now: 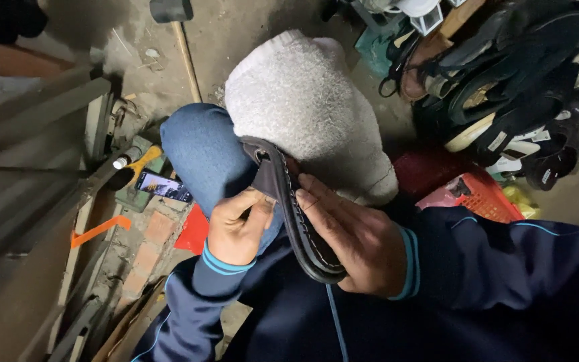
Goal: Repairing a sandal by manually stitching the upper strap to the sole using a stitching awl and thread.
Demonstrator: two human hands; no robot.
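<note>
Dark rubber-soled sandal [294, 214], long curved shape, seen edge-on w/ pale stitch line running along the sole rim, is sitting in the person's lap, just above the dark navy jacket front. Upper end has a greyish strap part w/ a small metal eyelet. Sole edge looks matte, slightly worn.

Left hand [234, 231] is closing on the sandal's left side: thumb and fingers curled in, pinching the strap/upper area, narrow grip, holding it. Cuff is navy w/ light blue stripes.

Right hand [356, 238] is lying flat-ish along the sandal's right side, fingers stretched out and together, palm cupping the sole from behind; fingertips touching the sole edge near the top. Loose supporting hold, not a fist.

Behind the sandal, touching its upper end: a bulky off-white knitted fabric bundle [306, 110], coarse nubby texture, rounded. Left of it, a knee in blue denim [202, 151].

Thin light cord [335, 322] is hanging down from the sandal's lower end over the jacket.

Floor, left: black smartphone [163, 186] w/ lit screen lying on bricks; orange strap [98, 230] near it; wooden hammer handle [187, 60] on the concrete. Far right: pile of dark sandals and shoes [517, 87], red plastic mesh basket [480, 198] below it.
</note>
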